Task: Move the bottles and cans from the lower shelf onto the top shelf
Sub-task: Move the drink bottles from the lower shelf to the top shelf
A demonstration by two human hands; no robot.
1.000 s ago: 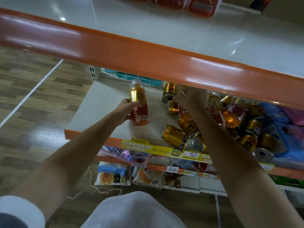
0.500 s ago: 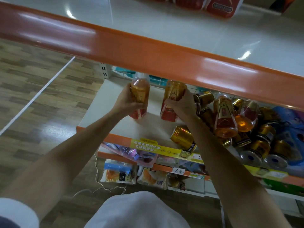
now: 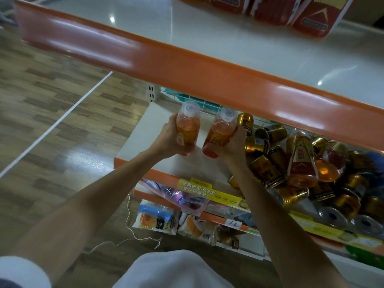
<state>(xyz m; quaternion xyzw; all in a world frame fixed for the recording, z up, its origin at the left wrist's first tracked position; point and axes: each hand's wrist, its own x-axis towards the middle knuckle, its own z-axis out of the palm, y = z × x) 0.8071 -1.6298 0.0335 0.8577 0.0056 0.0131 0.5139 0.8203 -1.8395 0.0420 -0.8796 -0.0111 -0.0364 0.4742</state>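
My left hand [image 3: 168,138] grips an upright amber drink bottle [image 3: 188,123] with a clear cap, held above the white lower shelf [image 3: 141,140]. Beside it, my right hand [image 3: 232,146] grips a second amber bottle [image 3: 222,127], also upright. Both bottles sit just below the orange front lip of the top shelf [image 3: 187,65]. To the right on the lower shelf lies a heap of gold cans [image 3: 266,169] and more amber bottles [image 3: 301,161], tipped over.
Red packs [image 3: 311,15] stand at the back of the white top shelf. Below the lower shelf, snack bags [image 3: 155,221] hang behind price tags. Wood-pattern floor [image 3: 52,121] lies to the left. A white string trails on the floor.
Both hands have lifted their bottles up and toward me, clear of the pile. The right hand, which reached into the cans a second ago, now holds a bottle upright.
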